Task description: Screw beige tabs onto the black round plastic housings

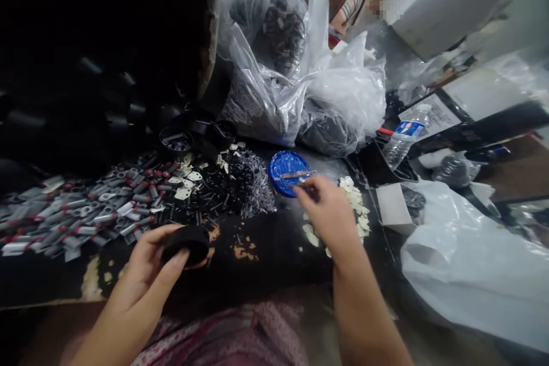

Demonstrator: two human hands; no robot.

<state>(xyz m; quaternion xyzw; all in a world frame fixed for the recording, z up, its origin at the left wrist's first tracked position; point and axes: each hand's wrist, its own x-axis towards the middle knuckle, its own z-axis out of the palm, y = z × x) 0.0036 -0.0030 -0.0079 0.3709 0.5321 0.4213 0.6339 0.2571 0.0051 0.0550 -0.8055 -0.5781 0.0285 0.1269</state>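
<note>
My left hand (148, 274) is wrapped round a round black part (186, 246) near the table's front edge. Over the right side of a blue round lid (285, 166), my right hand (328, 209) pinches a thin stick-like tool (298, 174). Whitish, greasy-looking stuff shows on the lid. Left of the lid lie small grey pins (257, 186), black springs (223, 200) and cream-coloured flat pieces (185, 186). More cream pieces (358, 206) lie beside my right wrist.
Grey and red cylindrical parts (98, 206) are heaped at the left. Plastic bags (274, 97) of parts stand behind the lid. At the right are a plastic bottle (407, 134), a small white box (392, 206) and a white bag (467, 263).
</note>
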